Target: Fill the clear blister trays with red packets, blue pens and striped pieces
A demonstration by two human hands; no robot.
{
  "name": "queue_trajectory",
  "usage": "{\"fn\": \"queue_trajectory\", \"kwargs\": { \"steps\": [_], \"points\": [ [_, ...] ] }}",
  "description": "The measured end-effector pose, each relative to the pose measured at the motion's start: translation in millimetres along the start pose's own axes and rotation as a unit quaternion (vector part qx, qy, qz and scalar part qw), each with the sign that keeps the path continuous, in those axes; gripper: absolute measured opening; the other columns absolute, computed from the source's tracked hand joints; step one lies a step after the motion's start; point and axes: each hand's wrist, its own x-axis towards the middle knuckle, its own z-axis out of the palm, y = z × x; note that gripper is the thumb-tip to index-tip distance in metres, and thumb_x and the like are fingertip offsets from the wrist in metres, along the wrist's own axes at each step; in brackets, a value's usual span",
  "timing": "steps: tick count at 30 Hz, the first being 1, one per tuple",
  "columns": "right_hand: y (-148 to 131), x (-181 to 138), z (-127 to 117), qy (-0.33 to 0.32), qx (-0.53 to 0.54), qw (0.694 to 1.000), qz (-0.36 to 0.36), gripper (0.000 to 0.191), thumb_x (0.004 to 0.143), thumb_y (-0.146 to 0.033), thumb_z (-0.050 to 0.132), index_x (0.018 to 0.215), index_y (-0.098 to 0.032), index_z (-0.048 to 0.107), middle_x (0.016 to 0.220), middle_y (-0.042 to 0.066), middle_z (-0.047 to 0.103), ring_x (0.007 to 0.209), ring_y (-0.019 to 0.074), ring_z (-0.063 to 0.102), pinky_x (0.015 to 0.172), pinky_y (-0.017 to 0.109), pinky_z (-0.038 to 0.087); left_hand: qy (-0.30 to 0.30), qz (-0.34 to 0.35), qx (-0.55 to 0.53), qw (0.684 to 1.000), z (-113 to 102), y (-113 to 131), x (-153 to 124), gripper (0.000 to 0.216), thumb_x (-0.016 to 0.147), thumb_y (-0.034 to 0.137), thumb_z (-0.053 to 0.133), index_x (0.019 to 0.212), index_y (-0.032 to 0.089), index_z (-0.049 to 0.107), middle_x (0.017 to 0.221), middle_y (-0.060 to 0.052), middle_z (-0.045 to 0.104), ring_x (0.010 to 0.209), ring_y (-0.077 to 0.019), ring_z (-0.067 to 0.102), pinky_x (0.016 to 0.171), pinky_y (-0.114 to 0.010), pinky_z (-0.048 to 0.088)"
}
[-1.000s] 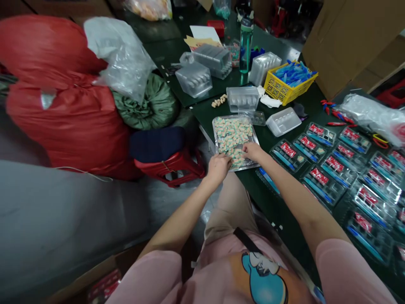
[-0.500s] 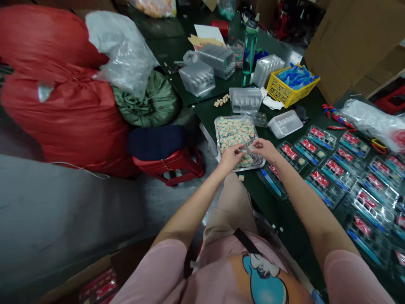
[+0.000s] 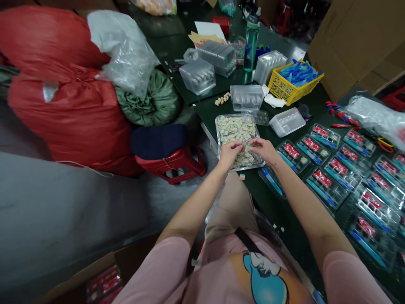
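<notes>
A silver metal tray (image 3: 222, 165) full of small flat beige-and-teal pieces (image 3: 236, 128) lies at the table edge in front of me. Over its near part, my left hand (image 3: 230, 154) is closed in a pinch, and what is between the fingertips is too small to make out. Just to the right, my right hand (image 3: 265, 150) has its thumb and fingertips drawn together above the tray, close to the left fingertips; whatever they hold cannot be made out. One loose piece (image 3: 242, 177) lies on the table edge below the tray.
Clear plastic blister packs (image 3: 322, 178) with red inserts and blue pens cover the right side. Beyond the tray stand clear plastic trays (image 3: 247, 97), a yellow basket (image 3: 286, 89) of blue pens and a green bottle (image 3: 251, 44). A red stool (image 3: 171, 166) stands left.
My hands stay over the tray, with the fingertips slightly shifted; the right fingers look a little more stretched toward the left hand. The whole view has shifted slightly.
</notes>
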Motion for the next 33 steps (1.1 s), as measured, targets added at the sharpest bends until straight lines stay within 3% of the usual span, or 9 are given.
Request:
{"fn": "queue_trajectory", "kwargs": {
  "steps": [8, 13, 16, 19, 22, 26, 30, 33],
  "points": [
    [9.4, 8.0, 2.6, 0.039, 0.005, 0.999, -0.024, 0.028, 0.057, -0.032, 0.075, 0.079, -0.019, 0.063, 0.075, -0.001, 0.064, 0.075, 0.0156, 0.061, 0.077, 0.031, 0.051, -0.064, -0.016, -0.025, 0.998, 1.8, 6.3, -8.3, 0.036, 0.061, 0.041, 0.081, 0.084, 0.014, 0.074, 0.077, -0.004, 0.070, 0.074, -0.0164, 0.065, 0.063, -0.024, 0.044],
    [9.2, 1.0, 5.6, 0.039, -0.018, 0.999, -0.024, 0.022, 0.062, -0.027, 0.073, 0.078, -0.017, 0.061, 0.074, -0.001, 0.063, 0.073, 0.0151, 0.061, 0.073, 0.030, 0.050, -0.038, 0.034, -0.025, 0.998, 0.4, 6.3, -9.6, 0.031, 0.056, 0.031, 0.084, 0.079, 0.014, 0.073, 0.066, 0.001, 0.066, 0.063, -0.0110, 0.059, 0.063, -0.023, 0.044],
    [2.0, -18.9, 7.7, 0.021, -0.110, 0.991, -0.068, 0.019, 0.070, -0.023, 0.071, 0.087, -0.017, 0.064, 0.081, 0.001, 0.065, 0.077, 0.0159, 0.061, 0.075, 0.030, 0.049, -0.007, 0.044, -0.007, 0.999, -7.7, 6.9, -10.1, 0.023, 0.062, 0.027, 0.079, 0.079, 0.013, 0.072, 0.063, 0.002, 0.066, 0.061, -0.0107, 0.058, 0.061, -0.023, 0.043],
    [-6.4, -48.7, 14.1, -0.077, -0.252, 0.955, -0.139, 0.012, 0.080, -0.020, 0.068, 0.092, -0.017, 0.066, 0.087, 0.003, 0.066, 0.077, 0.0157, 0.060, 0.077, 0.029, 0.047, 0.022, 0.044, 0.004, 0.999, -18.6, 8.5, -12.4, 0.021, 0.063, 0.026, 0.077, 0.079, 0.013, 0.072, 0.064, 0.001, 0.066, 0.060, -0.0108, 0.058, 0.059, -0.022, 0.041],
    [-8.0, -76.3, 27.1, -0.183, -0.394, 0.884, -0.173, 0.010, 0.085, -0.022, 0.067, 0.094, -0.016, 0.067, 0.093, 0.007, 0.066, 0.087, 0.0189, 0.060, 0.081, 0.031, 0.045, 0.041, 0.036, -0.012, 0.998, -25.7, 10.5, -16.6, 0.023, 0.062, 0.027, 0.078, 0.079, 0.014, 0.071, 0.065, 0.001, 0.066, 0.062, -0.0111, 0.059, 0.060, -0.022, 0.042],
    [1.7, -94.6, 47.3, -0.205, -0.552, 0.791, -0.163, 0.022, 0.084, -0.027, 0.069, 0.101, -0.012, 0.066, 0.100, 0.013, 0.064, 0.096, 0.0255, 0.058, 0.082, 0.035, 0.044, 0.042, 0.026, -0.045, 0.998, -26.7, 13.9, -21.9, 0.027, 0.058, 0.029, 0.081, 0.078, 0.014, 0.070, 0.066, 0.001, 0.066, 0.063, -0.0117, 0.061, 0.062, -0.022, 0.045],
    [8.5, -99.7, 57.2, -0.188, -0.606, 0.759, -0.145, 0.018, 0.094, -0.018, 0.051, 0.101, -0.012, 0.065, 0.099, 0.014, 0.063, 0.092, 0.0255, 0.059, 0.079, 0.036, 0.043, 0.036, 0.017, -0.061, 0.997, -27.1, 15.1, -22.5, 0.029, 0.056, 0.029, 0.082, 0.077, 0.015, 0.069, 0.066, 0.001, 0.067, 0.063, -0.0125, 0.062, 0.060, -0.022, 0.045],
    [5.5, -99.0, 53.0, -0.177, -0.601, 0.766, -0.142, 0.023, 0.096, -0.014, 0.043, 0.098, -0.012, 0.066, 0.094, 0.013, 0.065, 0.088, 0.0248, 0.059, 0.078, 0.035, 0.043, 0.037, 0.007, -0.074, 0.997, -30.3, 13.6, -20.6, 0.030, 0.054, 0.028, 0.083, 0.076, 0.014, 0.068, 0.064, 0.001, 0.066, 0.062, -0.0124, 0.063, 0.057, -0.021, 0.044]
  ]
}}
